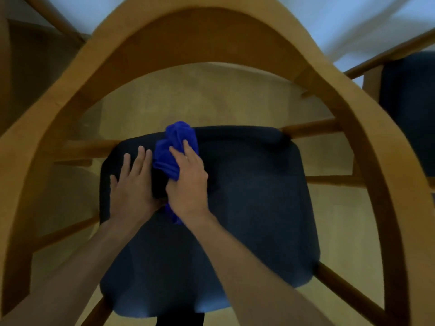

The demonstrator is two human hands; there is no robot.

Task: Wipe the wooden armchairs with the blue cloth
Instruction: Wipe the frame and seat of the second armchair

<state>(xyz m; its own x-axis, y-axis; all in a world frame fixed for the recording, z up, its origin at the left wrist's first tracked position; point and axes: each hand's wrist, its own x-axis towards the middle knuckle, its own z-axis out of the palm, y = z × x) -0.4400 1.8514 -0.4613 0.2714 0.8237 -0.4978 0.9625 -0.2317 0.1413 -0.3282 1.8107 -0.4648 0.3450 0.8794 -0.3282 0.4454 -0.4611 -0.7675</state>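
Wiping step now, down on the dark seat [247, 196] inside the big wooden chair [211, 29]. Next, maybe rub the wood arms, still to do. Blue cloth [175, 147] bunched on the seat's back part. Right hand [188, 182] curled around the cloth, pressing it. Left hand [131, 184] flat, fingers spread, resting beside it.

No text, label, brand, number or sign can be read anywhere in this view.
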